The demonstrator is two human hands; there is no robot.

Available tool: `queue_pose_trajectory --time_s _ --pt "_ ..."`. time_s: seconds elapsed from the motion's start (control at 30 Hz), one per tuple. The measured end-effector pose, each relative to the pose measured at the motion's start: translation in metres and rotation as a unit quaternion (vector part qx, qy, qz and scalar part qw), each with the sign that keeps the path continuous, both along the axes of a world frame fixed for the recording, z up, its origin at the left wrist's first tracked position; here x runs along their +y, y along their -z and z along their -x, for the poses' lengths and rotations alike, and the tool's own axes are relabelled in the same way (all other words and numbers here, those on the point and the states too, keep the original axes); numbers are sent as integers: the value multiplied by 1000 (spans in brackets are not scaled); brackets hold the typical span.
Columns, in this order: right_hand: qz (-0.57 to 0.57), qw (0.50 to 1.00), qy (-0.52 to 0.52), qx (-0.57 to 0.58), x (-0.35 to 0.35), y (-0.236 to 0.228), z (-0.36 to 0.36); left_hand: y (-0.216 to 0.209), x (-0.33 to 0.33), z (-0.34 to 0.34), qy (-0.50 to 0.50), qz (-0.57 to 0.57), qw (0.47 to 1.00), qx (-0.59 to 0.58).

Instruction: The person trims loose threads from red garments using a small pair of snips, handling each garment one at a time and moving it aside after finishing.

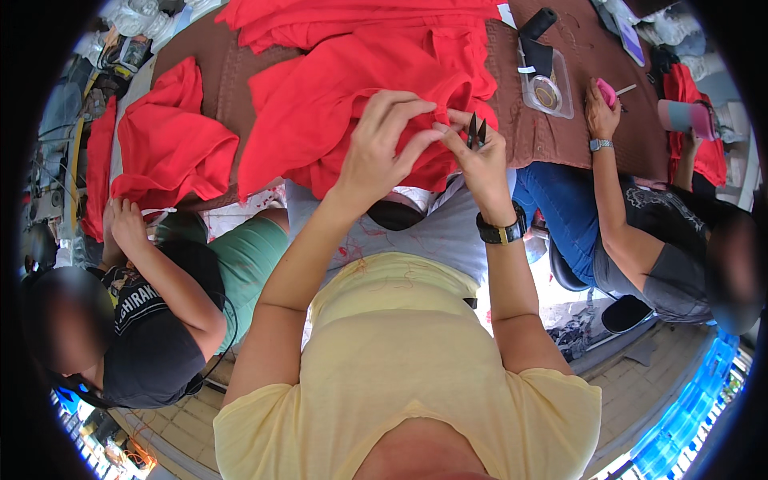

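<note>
A large red cloth (336, 104) is heaped over the table edge in front of me and hangs down towards my lap. My left hand (384, 144) has its thumb and fingers closed around a folded edge of this cloth. Close beside it, my right hand (484, 160) holds small black thread snips (478, 130) in its palm, blades pointing up and away from me and slightly apart. The right thumb and forefinger also reach the cloth edge, near the left thumb tip. Whether they pinch it is hard to make out.
A padded brown cover (528, 144) lies on the table. To the right stands a clear plastic box (566, 96) with a tape roll, below a black cylinder (538, 24). A person at left handles red cloth (180, 144); another at right has a hand by a pink object (606, 93).
</note>
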State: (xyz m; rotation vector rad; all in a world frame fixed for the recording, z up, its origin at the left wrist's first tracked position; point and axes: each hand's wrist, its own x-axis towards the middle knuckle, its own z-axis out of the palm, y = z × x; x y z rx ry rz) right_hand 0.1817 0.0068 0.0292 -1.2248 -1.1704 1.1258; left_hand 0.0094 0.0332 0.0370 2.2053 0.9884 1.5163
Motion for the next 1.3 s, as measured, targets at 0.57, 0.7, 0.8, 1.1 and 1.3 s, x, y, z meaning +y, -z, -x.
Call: queue_pose_trajectory --time_s 0.57,0.7,0.8,1.1,1.3 --pt "-67 992 70 -75 -8 8 10 12 7 -32 21 212 959 -187" --pt "-52 992 80 -85 -10 10 14 21 9 -30 11 165 976 -144" --pt "-51 994 87 -45 -9 16 14 27 11 -32 17 146 980 -134" --pt "-21 993 111 -20 -8 20 5 33 11 -36 108 283 913 -274" --pt "-88 974 153 -145 -2 17 0 28 11 -39 63 184 969 -153"
